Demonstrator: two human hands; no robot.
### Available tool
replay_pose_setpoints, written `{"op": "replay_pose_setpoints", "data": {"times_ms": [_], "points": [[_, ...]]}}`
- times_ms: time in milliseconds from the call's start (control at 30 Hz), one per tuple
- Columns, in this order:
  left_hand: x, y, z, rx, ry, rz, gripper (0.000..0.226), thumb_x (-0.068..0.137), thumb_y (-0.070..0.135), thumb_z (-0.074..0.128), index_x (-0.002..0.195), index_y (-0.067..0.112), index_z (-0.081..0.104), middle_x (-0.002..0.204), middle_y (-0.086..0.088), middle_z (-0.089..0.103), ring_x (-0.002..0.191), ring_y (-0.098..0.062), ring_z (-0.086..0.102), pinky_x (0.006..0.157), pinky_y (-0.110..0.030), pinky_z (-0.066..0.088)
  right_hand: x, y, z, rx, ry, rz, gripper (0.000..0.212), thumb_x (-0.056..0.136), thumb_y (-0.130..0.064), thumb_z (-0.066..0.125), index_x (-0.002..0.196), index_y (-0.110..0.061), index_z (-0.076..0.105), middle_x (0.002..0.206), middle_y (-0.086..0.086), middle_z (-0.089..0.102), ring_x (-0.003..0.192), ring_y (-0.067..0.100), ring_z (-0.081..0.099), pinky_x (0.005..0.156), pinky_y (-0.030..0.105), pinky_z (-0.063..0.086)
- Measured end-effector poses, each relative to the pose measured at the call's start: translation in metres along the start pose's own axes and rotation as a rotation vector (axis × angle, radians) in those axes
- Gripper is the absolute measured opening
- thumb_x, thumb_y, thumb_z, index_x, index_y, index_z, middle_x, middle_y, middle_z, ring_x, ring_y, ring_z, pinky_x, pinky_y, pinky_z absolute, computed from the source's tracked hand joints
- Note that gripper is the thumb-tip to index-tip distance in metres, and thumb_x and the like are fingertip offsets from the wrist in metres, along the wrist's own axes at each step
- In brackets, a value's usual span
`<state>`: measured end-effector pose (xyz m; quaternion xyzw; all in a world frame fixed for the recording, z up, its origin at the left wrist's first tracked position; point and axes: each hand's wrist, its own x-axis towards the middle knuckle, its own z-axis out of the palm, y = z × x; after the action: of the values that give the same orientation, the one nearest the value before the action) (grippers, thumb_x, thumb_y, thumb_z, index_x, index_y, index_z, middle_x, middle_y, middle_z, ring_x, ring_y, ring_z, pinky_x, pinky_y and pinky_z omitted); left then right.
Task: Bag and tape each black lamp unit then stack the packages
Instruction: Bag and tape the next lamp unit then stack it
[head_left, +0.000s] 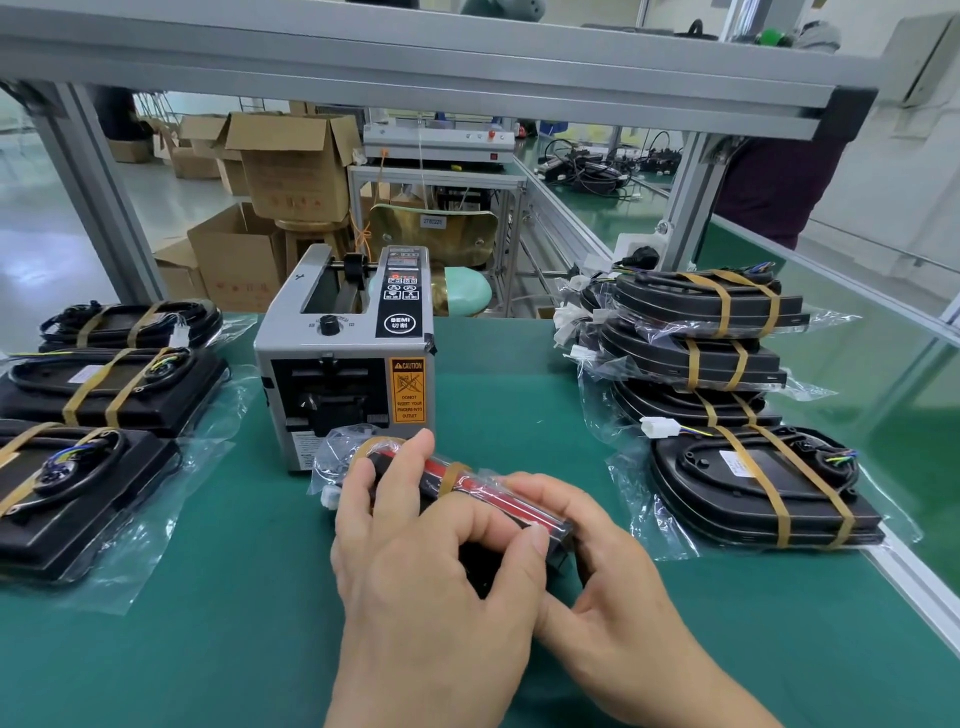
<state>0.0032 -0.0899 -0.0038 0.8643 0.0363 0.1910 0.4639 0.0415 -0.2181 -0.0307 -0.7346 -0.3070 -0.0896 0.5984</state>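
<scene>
I see little of the bagged lamp unit: the left grip covers its middle and the right grip hides its near end and underside. The nearest left package runs off the view's left edge, and both forearms are cut at the bottom. The white label on the front right package is too small for me to read.

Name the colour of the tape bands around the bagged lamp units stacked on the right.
Tan, a yellowish brown: the tape bands show best in the head view.
</scene>
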Motion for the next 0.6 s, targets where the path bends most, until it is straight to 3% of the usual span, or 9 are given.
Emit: {"op": "replay_pose_setpoints", "data": {"times_ms": [100, 167, 233, 367, 467, 600], "points": [[0.0, -0.002, 0.001, -0.008, 0.043, 0.003, 0.025, 0.063, 0.059, 0.066, 0.077, 0.038, 0.063, 0.14, 0.033, 0.025, 0.133, 0.016, -0.002, 0.116, -0.031, 0.008, 0.0, -0.001, 0.0, -0.012, 0.005, -0.008, 0.049, 0.085, -0.013, 0.069, 0.126, -0.031, 0.051, 0.123, -0.017, 0.061, 0.113, 0.004, 0.059, 0.091, 0.01, 0.042], [0.001, -0.004, 0.001, -0.046, 0.078, -0.014, 0.034, 0.055, 0.058, 0.072, 0.076, 0.037, 0.055, 0.141, 0.029, 0.031, 0.134, 0.013, 0.005, 0.116, -0.034, 0.014, -0.001, 0.001, 0.0, -0.019, -0.002, -0.01, 0.05, 0.084, -0.009, 0.07, 0.127, -0.026, 0.052, 0.124, -0.016, 0.061, 0.114, 0.005, 0.059, 0.092, 0.011, 0.042], [0.003, -0.005, -0.002, -0.062, 0.091, -0.044, 0.052, 0.047, 0.052, 0.072, 0.091, 0.041, 0.048, 0.143, 0.026, 0.03, 0.133, 0.01, 0.01, 0.116, -0.034, 0.018, -0.002, 0.002, 0.0, -0.038, -0.008, -0.009, 0.051, 0.082, -0.008, 0.072, 0.127, -0.024, 0.052, 0.123, -0.015, 0.061, 0.114, 0.007, 0.058, 0.092, 0.012, 0.042], [0.01, -0.01, -0.01, -0.038, 0.051, -0.078, 0.093, 0.045, 0.051, 0.074, 0.127, 0.051, 0.031, 0.147, 0.027, 0.014, 0.131, 0.012, 0.005, 0.104, -0.018, 0.015, -0.001, 0.001, 0.003, -0.055, -0.007, -0.007, 0.05, 0.08, -0.019, 0.072, 0.127, -0.021, 0.054, 0.122, -0.014, 0.062, 0.114, 0.01, 0.059, 0.092, 0.014, 0.043], [0.012, -0.008, -0.015, -0.069, 0.04, -0.066, 0.073, 0.05, 0.057, 0.072, 0.112, 0.059, 0.033, 0.143, 0.029, 0.019, 0.134, 0.005, 0.012, 0.093, -0.009, 0.018, 0.0, -0.001, 0.005, -0.071, 0.022, -0.017, 0.052, 0.077, -0.02, 0.074, 0.125, -0.024, 0.055, 0.121, -0.018, 0.062, 0.112, 0.005, 0.059, 0.091, 0.01, 0.042], [0.012, -0.012, -0.021, -0.116, 0.127, -0.028, 0.046, 0.058, 0.045, 0.06, 0.102, 0.054, 0.047, 0.133, 0.032, 0.038, 0.13, 0.003, 0.033, 0.084, 0.011, 0.016, -0.001, 0.0, 0.005, -0.101, 0.044, -0.025, 0.058, 0.072, -0.008, 0.077, 0.122, -0.027, 0.054, 0.122, -0.022, 0.06, 0.113, -0.001, 0.057, 0.092, 0.007, 0.039]]}}
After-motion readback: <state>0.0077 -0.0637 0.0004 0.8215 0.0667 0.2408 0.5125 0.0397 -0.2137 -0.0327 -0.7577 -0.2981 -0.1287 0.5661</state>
